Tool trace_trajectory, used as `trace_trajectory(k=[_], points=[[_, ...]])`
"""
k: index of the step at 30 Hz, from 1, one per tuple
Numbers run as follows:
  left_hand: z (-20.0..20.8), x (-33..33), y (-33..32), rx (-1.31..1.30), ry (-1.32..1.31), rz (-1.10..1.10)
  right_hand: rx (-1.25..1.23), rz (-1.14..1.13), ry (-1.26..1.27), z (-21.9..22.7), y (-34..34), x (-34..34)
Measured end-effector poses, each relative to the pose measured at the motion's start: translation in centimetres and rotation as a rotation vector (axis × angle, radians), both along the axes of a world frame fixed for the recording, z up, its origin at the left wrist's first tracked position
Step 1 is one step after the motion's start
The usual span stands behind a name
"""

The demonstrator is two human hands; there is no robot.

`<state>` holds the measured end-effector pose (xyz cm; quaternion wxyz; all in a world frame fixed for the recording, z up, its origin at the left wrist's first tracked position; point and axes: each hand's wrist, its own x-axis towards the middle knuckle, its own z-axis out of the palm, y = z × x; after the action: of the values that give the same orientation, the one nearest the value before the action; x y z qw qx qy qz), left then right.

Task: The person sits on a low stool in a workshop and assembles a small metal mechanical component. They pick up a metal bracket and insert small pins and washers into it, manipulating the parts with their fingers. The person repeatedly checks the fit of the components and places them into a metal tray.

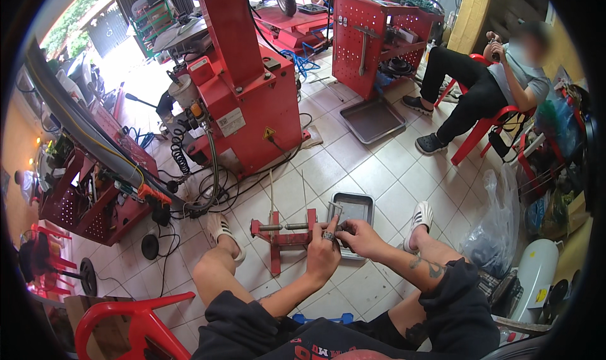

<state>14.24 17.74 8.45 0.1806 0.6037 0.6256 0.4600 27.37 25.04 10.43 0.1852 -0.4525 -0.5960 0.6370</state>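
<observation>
In front of me on the tiled floor stands a red metal frame (275,259) with a grey horizontal rod (295,225) across it. My left hand (322,254) is at its right end, fingers bent and a ring on one of them; whatever it grips is hidden. Close against it, my right hand (360,239) pinches a small dark piece too small to name. Both hands are over the near left part of a shallow metal tray (370,207). A grey metal bar (334,206) shows at the tray's left side, just beyond my fingertips.
A large red machine (252,123) stands ahead, with cables and hoses on the floor. Beyond are a red tool cart (353,51) and a dark tray (372,121). A person sits on a red chair (470,139) at right. Plastic bags (492,215) and a white tank (535,275) lie nearer.
</observation>
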Motion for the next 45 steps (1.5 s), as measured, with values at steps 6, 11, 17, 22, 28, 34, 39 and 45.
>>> trace_trajectory(k=[6, 11, 17, 22, 28, 34, 39, 45], points=[[-0.2, 0.2, -0.2, -0.008, 0.036, -0.013, -0.207, -0.008, 0.016, -0.1, 0.1, 0.2], [-0.3, 0.0, -0.3, 0.047, 0.101, -0.034, -0.354, -0.013, 0.082, 0.3, -0.1, 0.4], [-0.1, -0.2, -0.1, 0.123, 0.193, -0.042, -0.469, -0.049, 0.163, 0.8, 0.1, 0.4], [0.6, -0.2, 0.1, 0.093, 0.081, -0.047, -0.236, -0.007, 0.071, 0.8, 0.3, 0.7], [1.7, -1.1, 1.3, 0.049, -0.214, -0.01, -0.058, -0.18, 0.055, -0.2, 0.8, 0.2], [-0.2, -1.1, 1.5, -0.043, -0.675, -0.068, -0.014, -0.057, 0.146, -1.5, 0.8, 0.2], [-0.1, -1.8, 1.4, -0.302, -1.083, -0.114, -0.055, -0.074, 0.156, -1.5, 0.5, 0.2], [-1.9, -2.7, 1.8, -0.399, -1.168, -0.182, -0.073, -0.087, 0.148, -1.3, 0.3, 0.3]])
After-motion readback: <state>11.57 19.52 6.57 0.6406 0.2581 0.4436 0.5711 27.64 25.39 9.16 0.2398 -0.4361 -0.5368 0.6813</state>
